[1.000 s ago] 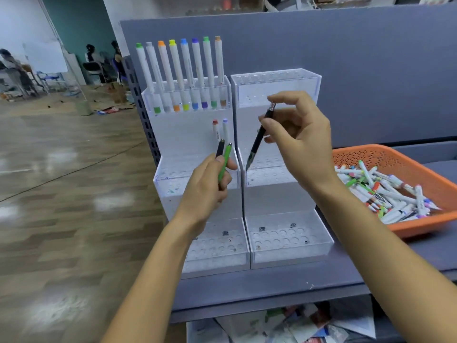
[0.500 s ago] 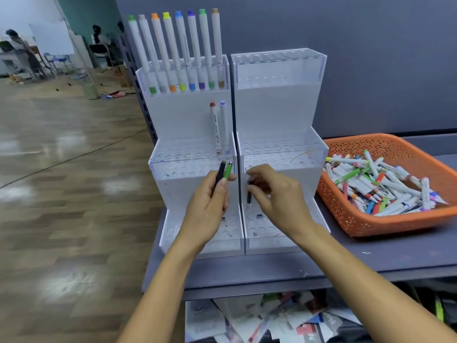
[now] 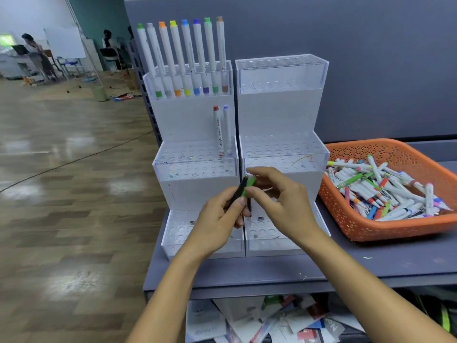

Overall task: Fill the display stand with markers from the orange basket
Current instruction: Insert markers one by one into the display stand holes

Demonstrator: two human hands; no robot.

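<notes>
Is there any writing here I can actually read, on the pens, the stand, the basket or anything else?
"deli": on the barrel of the red-capped marker standing in the stand's middle tier.
Script lower on that barrel: seems to read "Acrylic Marker", not certain.
Markers in the orange basket: print too small to read.
Papers under the shelf: too blurred to read.

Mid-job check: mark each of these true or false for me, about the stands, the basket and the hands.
1. The left stand has eight markers in its top tier. True.
2. The right stand has a full top tier. False: it is empty.
3. The left hand holds a green pen. True.
4. The basket sits left of the stands. False: it sits to their right.
5. Two markers stand in the left stand's middle tier. True.
</notes>
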